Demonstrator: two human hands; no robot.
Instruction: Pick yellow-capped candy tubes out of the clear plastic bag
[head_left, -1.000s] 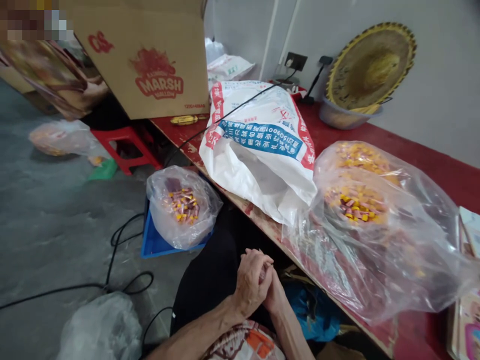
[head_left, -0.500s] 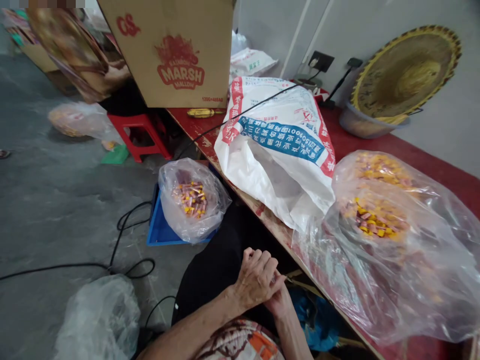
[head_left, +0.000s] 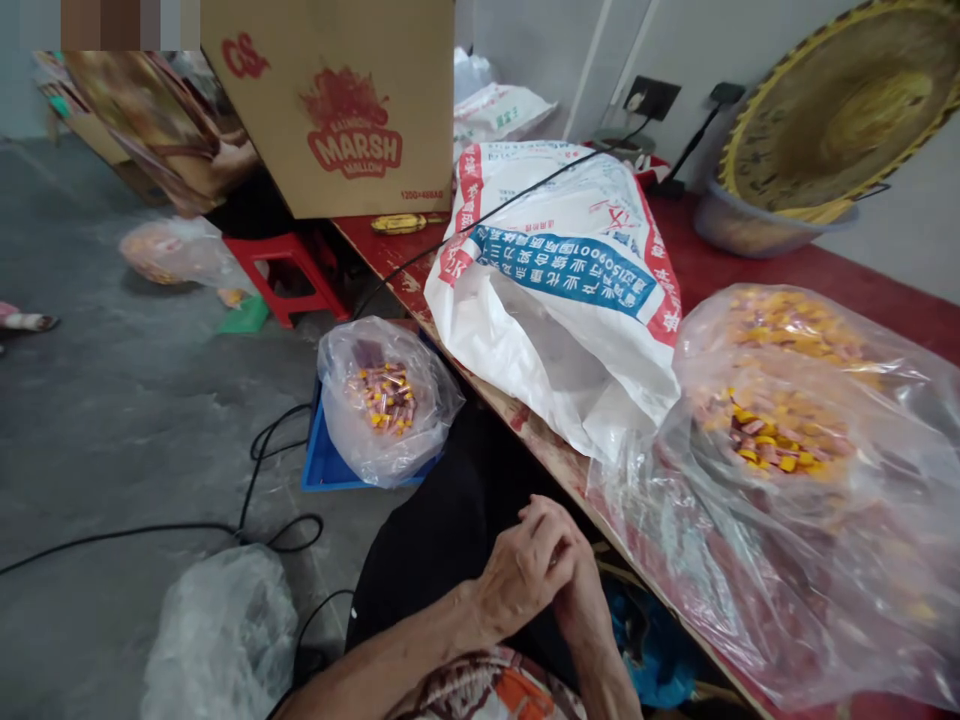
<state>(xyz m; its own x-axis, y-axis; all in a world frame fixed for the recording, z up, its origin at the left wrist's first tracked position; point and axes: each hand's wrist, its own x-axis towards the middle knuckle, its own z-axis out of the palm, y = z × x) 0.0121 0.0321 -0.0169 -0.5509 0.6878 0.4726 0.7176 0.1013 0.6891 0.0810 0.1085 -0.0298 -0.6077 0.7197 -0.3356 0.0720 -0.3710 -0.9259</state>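
My left hand [head_left: 521, 570] lies over my right hand [head_left: 589, 605], both closed together in my lap just below the edge of the red table [head_left: 720, 270]. Whatever is between the fingers is hidden. Right of the hands, on the table, a big clear plastic bag [head_left: 780, 560] holds many small yellow and pink pieces. Beside it lies a white printed sack [head_left: 555, 300]. On the floor to the left, a smaller clear bag [head_left: 382, 400] of the same pieces sits in a blue tray [head_left: 319, 468].
A cardboard box [head_left: 337, 110] stands at the table's far end, with a straw hat [head_left: 840, 110] over a bowl against the wall. A red stool [head_left: 289, 265], black cables [head_left: 255, 500] and a crumpled plastic bag [head_left: 217, 630] are on the grey floor.
The clasped hands shifted slightly right and the left fingers curled tighter over the right hand. The view swung a little to the left.
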